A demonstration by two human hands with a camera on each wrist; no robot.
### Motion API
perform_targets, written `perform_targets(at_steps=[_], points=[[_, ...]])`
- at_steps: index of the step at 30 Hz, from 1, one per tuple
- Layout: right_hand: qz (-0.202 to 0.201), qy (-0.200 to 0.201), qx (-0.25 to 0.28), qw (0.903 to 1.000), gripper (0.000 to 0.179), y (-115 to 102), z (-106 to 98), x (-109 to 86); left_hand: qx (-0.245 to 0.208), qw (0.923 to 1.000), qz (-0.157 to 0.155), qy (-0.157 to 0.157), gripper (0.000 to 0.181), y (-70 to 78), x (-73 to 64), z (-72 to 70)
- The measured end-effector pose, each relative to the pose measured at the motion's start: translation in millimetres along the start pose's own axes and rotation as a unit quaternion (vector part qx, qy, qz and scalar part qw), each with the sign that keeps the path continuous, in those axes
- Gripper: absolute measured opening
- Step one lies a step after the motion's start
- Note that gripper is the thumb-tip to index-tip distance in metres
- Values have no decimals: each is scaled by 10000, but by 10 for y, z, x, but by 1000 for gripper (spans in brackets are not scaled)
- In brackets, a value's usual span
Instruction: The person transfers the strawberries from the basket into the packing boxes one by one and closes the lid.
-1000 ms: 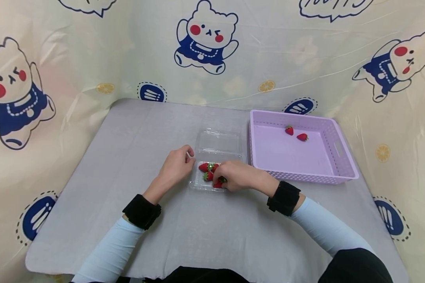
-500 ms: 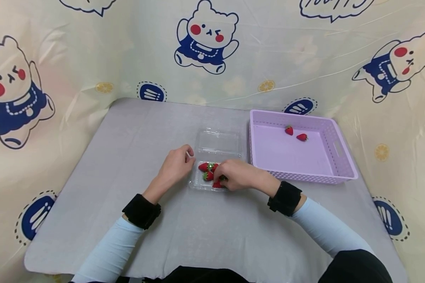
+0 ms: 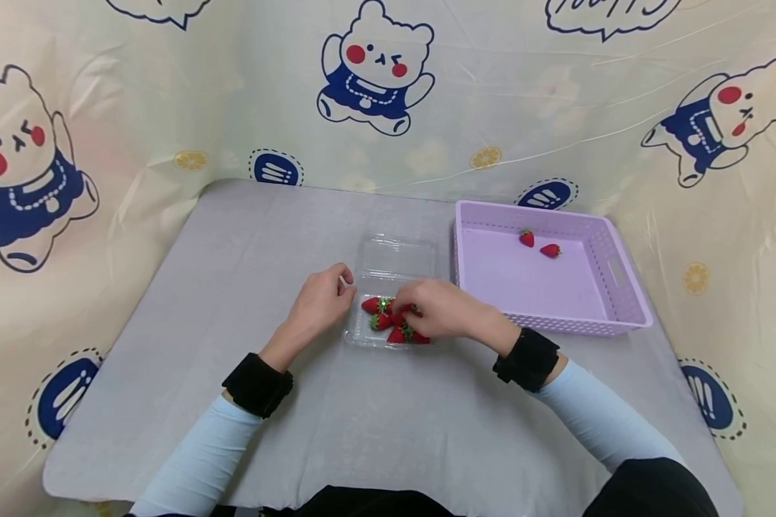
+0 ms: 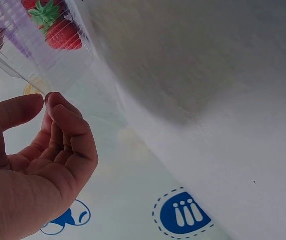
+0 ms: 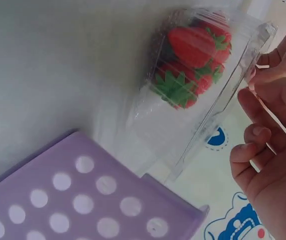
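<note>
The head view shows the lilac plastic basket's (image 3: 524, 280) floor, with two strawberries on it; the right wrist view shows its round-holed wall instead. An open, clear plastic box (image 3: 397, 258) stands beside it on the grey-covered counter (image 3: 284, 244), holding red, green-leafed strawberries (image 3: 380, 322). The left wrist view reveals the left hand's (image 3: 320, 300) grip pinching the box's rim. The right hand (image 3: 441, 309) bends over the strawberries; whether its grip pinches one, I cannot tell. Cropped cursive lettering (image 3: 613, 8) on the backdrop is unreadable.
</note>
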State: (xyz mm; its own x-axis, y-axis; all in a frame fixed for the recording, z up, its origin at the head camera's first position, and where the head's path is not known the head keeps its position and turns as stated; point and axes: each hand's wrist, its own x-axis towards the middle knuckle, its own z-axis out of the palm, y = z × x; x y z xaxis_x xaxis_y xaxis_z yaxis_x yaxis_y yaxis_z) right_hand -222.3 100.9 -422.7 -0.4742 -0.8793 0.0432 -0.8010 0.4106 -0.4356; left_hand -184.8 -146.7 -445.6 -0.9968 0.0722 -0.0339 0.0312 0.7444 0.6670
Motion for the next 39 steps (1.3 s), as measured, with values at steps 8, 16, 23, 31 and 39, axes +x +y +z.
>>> perform_targets(at_steps=[8, 16, 23, 31, 39], points=[[202, 337, 54, 9992, 18, 57, -175, -84, 28, 10000, -42, -8, 9, 5, 11, 0], [567, 606, -129, 9965, 18, 137, -366, -211, 46, 10000, -23, -6, 8, 9, 32, -3], [863, 925, -402, 9912, 18, 226, -504, -322, 40, 10000, 40, 2, 7, 10, 30, -14], [1622, 1075, -562, 9793, 20, 449, -676, -465, 52, 9999, 93, 13, 7, 0, 33, -18], [2157, 1259, -866, 9644, 21, 792, -769, -633, 14, 10000, 69, -16, 7, -14, 24, -17]])
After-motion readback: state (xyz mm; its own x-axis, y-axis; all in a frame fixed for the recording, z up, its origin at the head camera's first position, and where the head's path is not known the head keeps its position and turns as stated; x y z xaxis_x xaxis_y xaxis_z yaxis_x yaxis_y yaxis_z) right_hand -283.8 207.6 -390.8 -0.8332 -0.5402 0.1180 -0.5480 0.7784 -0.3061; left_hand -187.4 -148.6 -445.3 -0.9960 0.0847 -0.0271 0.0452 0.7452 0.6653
